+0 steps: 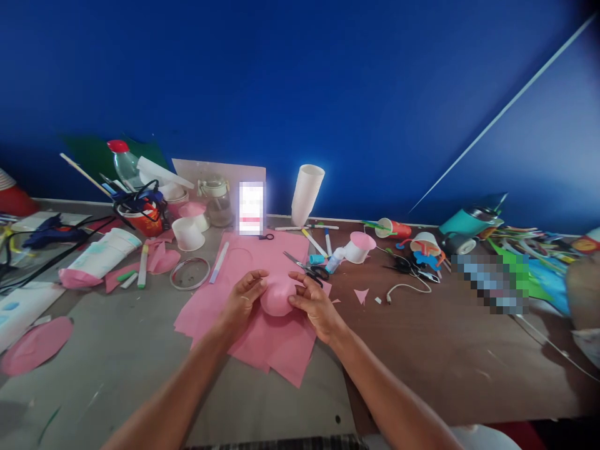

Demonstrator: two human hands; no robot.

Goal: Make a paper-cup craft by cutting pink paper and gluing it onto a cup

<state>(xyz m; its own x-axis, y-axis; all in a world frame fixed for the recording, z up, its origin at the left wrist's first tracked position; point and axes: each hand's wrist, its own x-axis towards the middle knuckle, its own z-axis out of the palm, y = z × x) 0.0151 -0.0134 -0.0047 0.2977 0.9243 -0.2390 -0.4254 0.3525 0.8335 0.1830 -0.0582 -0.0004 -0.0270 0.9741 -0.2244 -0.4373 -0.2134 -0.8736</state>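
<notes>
A round pink paper piece (277,300) is held up between my two hands, above overlapping pink sheets (253,337). My left hand (247,299) pinches its left edge between thumb and fingers. On the opposite edge, my right hand (315,303) grips it the same way. Black-handled scissors (316,271) lie just beyond my right hand, next to a glue bottle (335,260) and a teal cap (316,259). A capped marker (219,262) rests on the sheets to the left.
A stack of white cups (308,194) stands by the blue wall, right of a lit phone (252,208). White cups (188,234), a glass jar (216,201) and a tape ring (190,274) are at left. Cables and a cup with pink paper (359,247) lie right.
</notes>
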